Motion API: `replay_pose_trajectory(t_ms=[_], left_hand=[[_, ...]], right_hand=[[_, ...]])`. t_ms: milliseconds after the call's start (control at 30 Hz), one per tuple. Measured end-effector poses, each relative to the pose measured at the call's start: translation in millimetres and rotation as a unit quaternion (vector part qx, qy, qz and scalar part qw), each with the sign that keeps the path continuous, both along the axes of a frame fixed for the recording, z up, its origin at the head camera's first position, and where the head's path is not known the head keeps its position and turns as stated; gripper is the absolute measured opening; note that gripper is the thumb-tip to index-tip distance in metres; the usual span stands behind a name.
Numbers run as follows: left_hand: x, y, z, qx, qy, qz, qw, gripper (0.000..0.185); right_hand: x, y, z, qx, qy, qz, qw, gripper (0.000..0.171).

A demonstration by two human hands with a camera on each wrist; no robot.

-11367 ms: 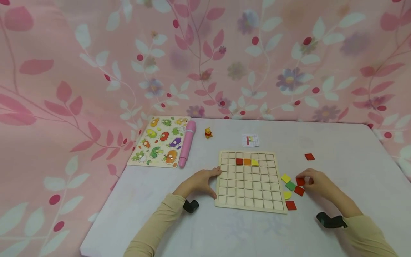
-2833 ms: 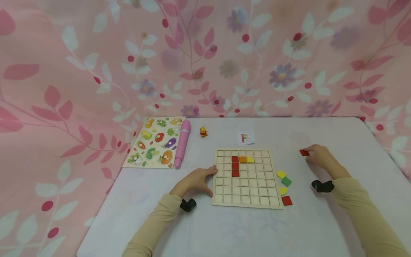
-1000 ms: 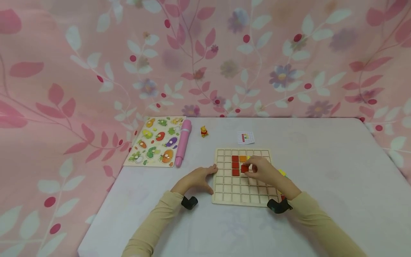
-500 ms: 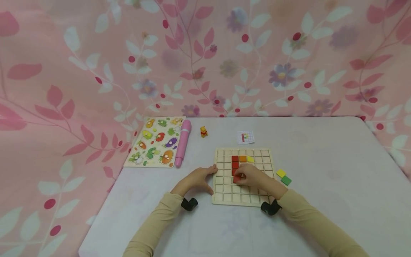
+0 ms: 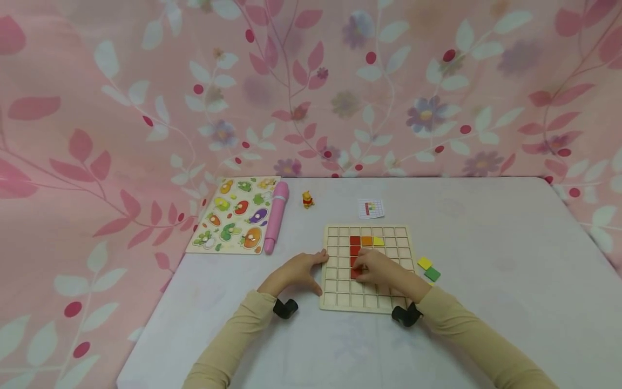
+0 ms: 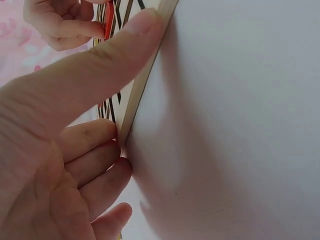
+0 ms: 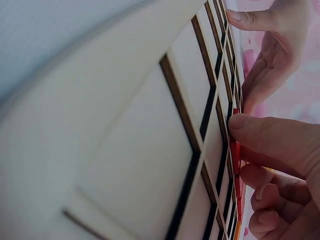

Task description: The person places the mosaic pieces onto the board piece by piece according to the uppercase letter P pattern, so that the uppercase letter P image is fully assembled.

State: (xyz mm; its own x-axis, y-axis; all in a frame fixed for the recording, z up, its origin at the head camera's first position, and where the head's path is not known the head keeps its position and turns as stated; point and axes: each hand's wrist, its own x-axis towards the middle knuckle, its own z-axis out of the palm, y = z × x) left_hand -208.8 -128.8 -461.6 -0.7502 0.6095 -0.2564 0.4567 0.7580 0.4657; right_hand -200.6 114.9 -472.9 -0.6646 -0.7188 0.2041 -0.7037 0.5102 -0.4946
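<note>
A wooden grid board [image 5: 357,300] lies on the table. In its upper rows are a red tile [image 5: 355,240], an orange tile [image 5: 366,241] and a yellow tile [image 5: 378,241], with more red tiles running down below the first. My right hand [image 5: 383,268] pinches the lowest red tile [image 5: 355,274] at the foot of this column, its fingertips partly covering the tiles there. My left hand [image 5: 295,273] rests against the board's left edge, fingers spread. In the left wrist view the thumb [image 6: 140,27] lies on the rim, while the other fingertips touch the side.
Right of the board lie a loose yellow tile [image 5: 425,263] and a green tile [image 5: 432,274]; my right forearm hides part of that area. Behind are a small pattern card [image 5: 371,208], a bear figurine [image 5: 308,200], a pink stick-like toy [image 5: 277,216] and a vegetable puzzle [image 5: 233,216].
Red tiles have been added below the first. My right hand picked a red tile up from the far right, carried it left over the board and lowered it at the column's foot. My left hand stayed.
</note>
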Motion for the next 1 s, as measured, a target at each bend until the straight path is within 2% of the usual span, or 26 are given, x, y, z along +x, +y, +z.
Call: replay_pose_trajectory(t_ms=[267,433,567,667,833,1000], left_hand=[[-0.5,4.0,3.5,-0.015,-0.001,0.003,0.9999,0.09],[0.3,4.6,3.9,-0.012,0.001,0.001,0.9999,0.09],[0.9,4.1,2.0,-0.015,0.003,0.002,0.9999,0.091],[1.6,3.2,-0.1,-0.015,0.003,0.002,0.9999,0.091],[2.0,2.2,0.4,-0.012,0.003,0.003,0.9999,0.09],[-0.1,3.1,0.5,-0.011,-0.006,0.007,0.9999,0.09]], right_hand=[[0.9,-2.2,1.0,0.014,-0.036,-0.013,0.999,0.014],[2.0,3.4,6.5,-0.013,-0.021,-0.018,1.0,0.015],[1.8,19.9,21.5,-0.043,-0.015,-0.046,0.998,0.017],[1.6,38.6,34.8,-0.06,0.011,-0.069,0.996,0.019],[3.8,74.0,53.7,-0.071,0.078,-0.106,0.989,0.019],[12.4,103.3,61.5,-0.054,0.1,-0.136,0.984,0.02]])
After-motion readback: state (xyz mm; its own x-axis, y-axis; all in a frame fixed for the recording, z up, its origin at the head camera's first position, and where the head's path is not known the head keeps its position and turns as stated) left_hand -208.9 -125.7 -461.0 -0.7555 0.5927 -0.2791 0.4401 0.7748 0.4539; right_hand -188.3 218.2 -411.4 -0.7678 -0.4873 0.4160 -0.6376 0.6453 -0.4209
